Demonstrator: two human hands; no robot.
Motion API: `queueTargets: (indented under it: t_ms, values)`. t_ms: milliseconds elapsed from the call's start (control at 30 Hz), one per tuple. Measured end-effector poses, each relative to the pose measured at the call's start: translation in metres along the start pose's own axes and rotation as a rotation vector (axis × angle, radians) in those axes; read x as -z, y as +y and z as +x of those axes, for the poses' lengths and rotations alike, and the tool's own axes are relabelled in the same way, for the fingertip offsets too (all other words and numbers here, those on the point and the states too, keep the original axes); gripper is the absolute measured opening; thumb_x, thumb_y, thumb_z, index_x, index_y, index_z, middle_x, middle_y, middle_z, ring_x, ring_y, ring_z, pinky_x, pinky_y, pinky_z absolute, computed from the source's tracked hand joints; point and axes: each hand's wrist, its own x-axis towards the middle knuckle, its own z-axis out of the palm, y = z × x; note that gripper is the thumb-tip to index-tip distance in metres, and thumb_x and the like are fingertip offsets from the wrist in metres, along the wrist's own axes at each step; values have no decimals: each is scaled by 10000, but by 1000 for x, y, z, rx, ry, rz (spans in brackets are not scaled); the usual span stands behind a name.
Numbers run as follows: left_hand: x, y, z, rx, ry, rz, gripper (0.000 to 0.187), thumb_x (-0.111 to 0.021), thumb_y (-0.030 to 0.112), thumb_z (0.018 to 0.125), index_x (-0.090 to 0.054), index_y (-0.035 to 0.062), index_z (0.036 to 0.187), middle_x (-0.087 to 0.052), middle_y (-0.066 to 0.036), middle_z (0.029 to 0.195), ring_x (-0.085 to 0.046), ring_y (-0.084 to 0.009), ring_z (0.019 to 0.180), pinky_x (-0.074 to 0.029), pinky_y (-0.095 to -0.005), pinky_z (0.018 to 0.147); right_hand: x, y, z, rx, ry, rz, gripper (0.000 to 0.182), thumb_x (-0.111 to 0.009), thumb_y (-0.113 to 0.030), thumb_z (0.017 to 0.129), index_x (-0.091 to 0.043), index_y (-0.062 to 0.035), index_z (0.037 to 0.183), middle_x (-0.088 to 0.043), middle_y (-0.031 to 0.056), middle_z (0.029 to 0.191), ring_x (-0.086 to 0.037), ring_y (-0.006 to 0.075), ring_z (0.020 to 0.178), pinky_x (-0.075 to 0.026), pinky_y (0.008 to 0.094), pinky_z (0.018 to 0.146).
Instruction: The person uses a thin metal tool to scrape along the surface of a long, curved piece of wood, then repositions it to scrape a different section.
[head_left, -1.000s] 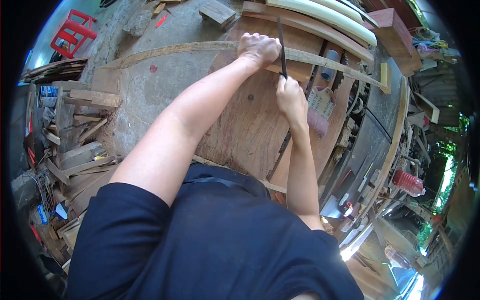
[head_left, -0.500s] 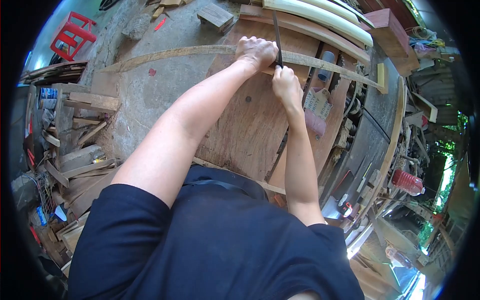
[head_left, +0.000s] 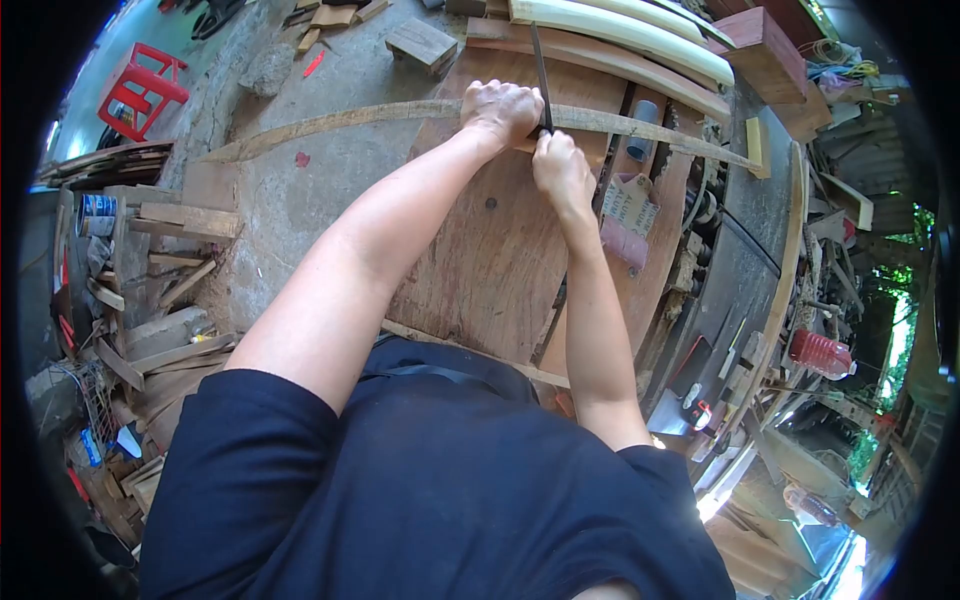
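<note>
A long, thin, curved wooden strip (head_left: pixel 385 113) lies across the bench from left to right. My left hand (head_left: pixel 502 110) is closed over the middle of this strip, knuckles up. Just right of it, my right hand (head_left: pixel 562 170) grips the near end of a long, narrow dark blade (head_left: pixel 541 75); its handle is hidden in my fist. The blade points away from me and crosses the strip close beside my left hand. It looks like a saw seen edge-on, but I cannot make out teeth. Below both hands is the brown wooden bench top (head_left: pixel 480 260).
Pale curved planks (head_left: pixel 630 40) lie stacked at the far side. A grey tube (head_left: pixel 642 130) and a printed bag (head_left: pixel 628 215) sit right of the bench top. Scrap wood (head_left: pixel 185 215) is piled at left, near a red stool (head_left: pixel 145 90). A small wooden block (head_left: pixel 421 43) stands ahead.
The view has shifted slightly, so the surroundings sit a little differently in it. Both hands keep their grips, and the blade still crosses the strip beside my left hand.
</note>
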Motion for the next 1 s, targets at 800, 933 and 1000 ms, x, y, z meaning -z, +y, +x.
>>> queueTargets:
  t_ms: [800, 933, 1000]
  values:
    - [2, 1, 0, 28, -38, -10, 492, -356, 368, 980, -745, 125, 801, -727, -107, 852, -703, -276, 858, -514, -428, 798, -3, 4, -2, 27, 26, -11, 403, -381, -345, 985, -632, -30, 988, -675, 269, 944, -647, 447, 926, -501, 528, 807]
    - [1, 0, -1, 20, 24, -39, 501, -342, 360, 980, -746, 122, 805, -724, -116, 845, -704, -291, 845, -513, -428, 795, 2, 16, -43, 19, -23, -26, 404, -382, -350, 988, -631, -32, 986, -677, 265, 946, -652, 446, 915, -504, 529, 802]
    - [0, -3, 2, 36, 10, -27, 506, -339, 361, 980, -745, 119, 802, -724, -117, 844, -703, -292, 846, -514, -428, 792, 7, 16, -54, -26, -61, -22, 406, -380, -351, 986, -635, -36, 975, -676, 269, 943, -651, 444, 918, -500, 535, 807]
